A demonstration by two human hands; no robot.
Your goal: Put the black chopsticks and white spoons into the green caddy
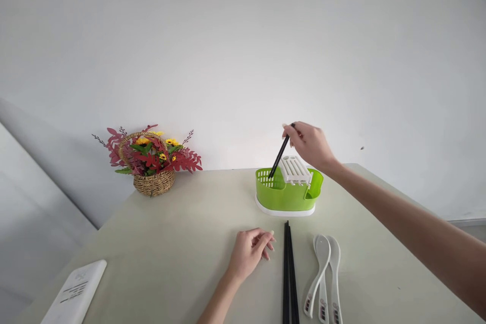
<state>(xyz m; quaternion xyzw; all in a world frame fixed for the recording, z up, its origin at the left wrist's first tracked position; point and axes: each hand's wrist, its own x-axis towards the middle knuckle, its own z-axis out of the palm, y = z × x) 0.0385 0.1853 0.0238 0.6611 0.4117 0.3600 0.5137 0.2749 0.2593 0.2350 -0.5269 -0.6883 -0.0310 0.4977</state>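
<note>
Lowering looks like the step in hand: black chopsticks (280, 154), apparently a pair, slant down from the right hand (309, 143), which pinches their upper ends between thumb and fingers. Lower ends inside the mouth of the green holder (283, 199), below and left of that hand; whether they touch bottom, cannot tell. White slotted rack (294, 170) sits across the holder, just under the same hand.

Progress, as judged: early, the held chopsticks part-way in and not let go. No spoon or other chopstick shows above the holder's rim. Outside it, more black chopsticks (286, 273) lie just right of the left hand; white spoons (323, 250) lie beyond those, partly overlapping.

Left hand (246, 254): loosely curled, nothing seen in it, apart from the loose chopsticks.

Farther out, left of both hands: flower basket (154, 184) by the wall, white slab-like object (76, 291) nearer, both on the tabletop (178, 253).
</note>
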